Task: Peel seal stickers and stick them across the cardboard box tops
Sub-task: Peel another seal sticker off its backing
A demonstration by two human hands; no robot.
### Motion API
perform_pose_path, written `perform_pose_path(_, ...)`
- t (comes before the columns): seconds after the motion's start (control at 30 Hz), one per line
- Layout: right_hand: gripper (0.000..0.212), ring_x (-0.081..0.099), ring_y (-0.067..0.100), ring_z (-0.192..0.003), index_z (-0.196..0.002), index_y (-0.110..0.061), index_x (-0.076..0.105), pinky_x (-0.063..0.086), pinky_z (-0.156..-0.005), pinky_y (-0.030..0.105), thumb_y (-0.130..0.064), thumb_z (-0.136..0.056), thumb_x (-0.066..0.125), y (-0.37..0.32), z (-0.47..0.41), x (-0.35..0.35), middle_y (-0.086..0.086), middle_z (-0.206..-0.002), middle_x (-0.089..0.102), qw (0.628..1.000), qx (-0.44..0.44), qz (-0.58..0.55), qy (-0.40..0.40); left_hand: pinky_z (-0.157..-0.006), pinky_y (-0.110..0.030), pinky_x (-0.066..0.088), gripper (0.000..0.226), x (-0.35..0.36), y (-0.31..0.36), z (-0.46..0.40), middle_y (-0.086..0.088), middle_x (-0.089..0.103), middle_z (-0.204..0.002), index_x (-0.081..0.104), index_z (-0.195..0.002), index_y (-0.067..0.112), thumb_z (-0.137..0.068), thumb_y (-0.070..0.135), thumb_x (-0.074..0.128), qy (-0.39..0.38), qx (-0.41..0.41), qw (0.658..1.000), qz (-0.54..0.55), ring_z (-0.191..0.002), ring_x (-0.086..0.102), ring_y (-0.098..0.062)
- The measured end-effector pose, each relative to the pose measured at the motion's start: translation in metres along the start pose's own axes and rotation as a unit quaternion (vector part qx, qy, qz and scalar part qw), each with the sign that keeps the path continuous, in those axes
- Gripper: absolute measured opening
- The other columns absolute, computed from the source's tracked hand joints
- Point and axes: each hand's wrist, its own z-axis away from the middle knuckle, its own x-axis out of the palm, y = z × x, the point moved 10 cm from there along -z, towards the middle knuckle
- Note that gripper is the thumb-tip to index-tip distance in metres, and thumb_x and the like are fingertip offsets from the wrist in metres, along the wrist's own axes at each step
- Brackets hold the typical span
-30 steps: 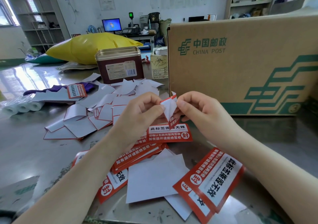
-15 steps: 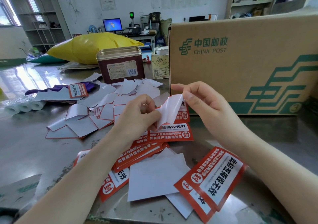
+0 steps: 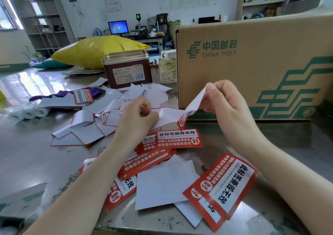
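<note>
Mid-peel, sticker nearly off its backing

Left hand [image 3: 137,115] pinches the backing [image 3: 166,116], right hand [image 3: 219,99] pinches the seal sticker [image 3: 195,102]; next up, the cardboard box [image 3: 252,63] top.

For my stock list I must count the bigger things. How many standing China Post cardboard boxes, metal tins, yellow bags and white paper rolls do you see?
China Post cardboard box: 1
Metal tin: 1
Yellow bag: 1
White paper rolls: 3
Total: 6
</note>
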Motion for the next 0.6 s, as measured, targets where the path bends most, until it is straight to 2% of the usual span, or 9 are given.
perform_pose_path(0.07,0.034,0.064,0.005,-0.080,-0.091,-0.005,0.055,0.052,-0.077,0.024,-0.034,-0.097,0.038,0.001,0.000,-0.003,0.003,-0.085,0.067,1.000,0.004,0.011,0.008,-0.062,-0.031,0.043,0.008,-0.008,-0.003,-0.002,-0.004,0.065,-0.083,0.052,-0.080,0.017,-0.085,0.016,0.058,0.030,0.000,1.000,0.003,-0.075,0.058,-0.019)
perform_pose_path(0.17,0.040,0.064,0.004,-0.081,-0.087,-0.002,0.056,0.053,-0.077,0.025,-0.035,-0.097,0.036,0.001,0.000,-0.004,0.004,-0.086,0.067,1.000,0.006,0.022,0.011,-0.062,-0.030,0.041,0.012,-0.021,-0.009,-0.005,-0.005,0.063,-0.078,0.050,-0.076,0.019,-0.082,0.012,0.058,0.072,0.001,0.997,0.022,-0.070,0.055,-0.020)
perform_pose_path(0.3,0.039,0.065,0.005,-0.082,-0.088,-0.006,0.058,0.053,-0.077,0.025,-0.037,-0.097,0.035,0.002,-0.001,-0.006,0.003,-0.086,0.068,0.999,0.010,0.033,0.010,-0.067,-0.029,0.040,0.012,-0.028,-0.015,-0.007,-0.006,0.063,-0.092,0.053,-0.080,0.020,-0.083,0.011,0.060,0.096,-0.012,0.995,0.006,-0.082,0.057,-0.019)
perform_pose_path(0.43,0.037,0.065,0.004,-0.081,-0.089,-0.009,0.059,0.053,-0.073,0.022,-0.037,-0.097,0.036,0.006,-0.001,-0.006,0.002,-0.088,0.069,0.999,0.019,0.034,0.007,-0.070,-0.027,0.038,0.013,-0.031,-0.016,-0.008,-0.006,0.061,-0.102,0.064,-0.096,0.018,-0.085,0.014,0.060,0.107,-0.004,0.991,-0.082,-0.085,0.053,-0.016)
perform_pose_path(0.53,0.033,0.064,0.003,-0.080,-0.091,-0.014,0.060,0.052,-0.071,0.021,-0.037,-0.096,0.037,0.006,-0.001,-0.006,0.000,-0.088,0.068,0.999,0.017,0.040,0.004,-0.084,-0.036,0.040,0.019,-0.024,-0.024,-0.010,-0.010,0.058,-0.116,0.067,-0.104,0.021,-0.086,0.023,0.060,0.073,-0.022,0.978,-0.194,-0.104,0.052,-0.025)
perform_pose_path(0.6,0.030,0.064,-0.002,-0.080,-0.092,-0.019,0.060,0.052,-0.066,0.014,-0.039,-0.094,0.038,0.004,0.000,-0.003,-0.006,-0.087,0.068,0.999,0.013,0.041,-0.007,-0.094,-0.040,0.037,0.025,-0.023,-0.025,-0.010,-0.013,0.051,-0.126,0.065,-0.109,0.024,-0.085,0.029,0.060,0.068,-0.029,0.969,-0.238,-0.117,0.045,-0.031)
